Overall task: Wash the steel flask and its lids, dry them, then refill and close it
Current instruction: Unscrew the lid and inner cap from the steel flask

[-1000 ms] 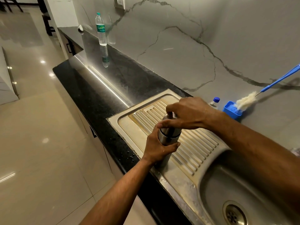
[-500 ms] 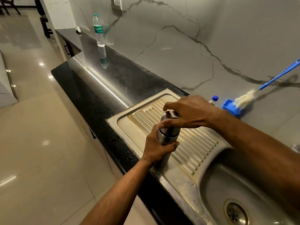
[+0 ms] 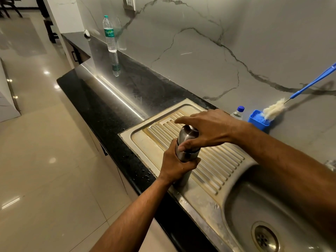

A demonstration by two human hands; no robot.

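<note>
The left hand [image 3: 174,164] is wrapped around the middle of an upright, cylindrical brushed-steel flask [image 3: 185,151], fingers curled round its far side and the thumb lying across the near side, so the body is firmly grasped. The flask's base stands on the ribbed stainless-steel draining board [image 3: 218,168], directly below that grip. Above the left hand, the right hand [image 3: 209,130] arches over the flask's rounded steel cap [image 3: 188,131]: its thumb presses the near side of the cap just above the left fingers, while the forefinger stretches out straight past the cap's top; whether the other fingers touch the far side is hidden. Right of and below both hands lies the steel sink bowl [image 3: 254,211]. Well beyond the right wrist, a blue-handled bottle brush with pale bristles [image 3: 274,110] leans into a small blue plastic holder [image 3: 258,120], beside a small clear blue-capped bottle [image 3: 238,112].
</note>
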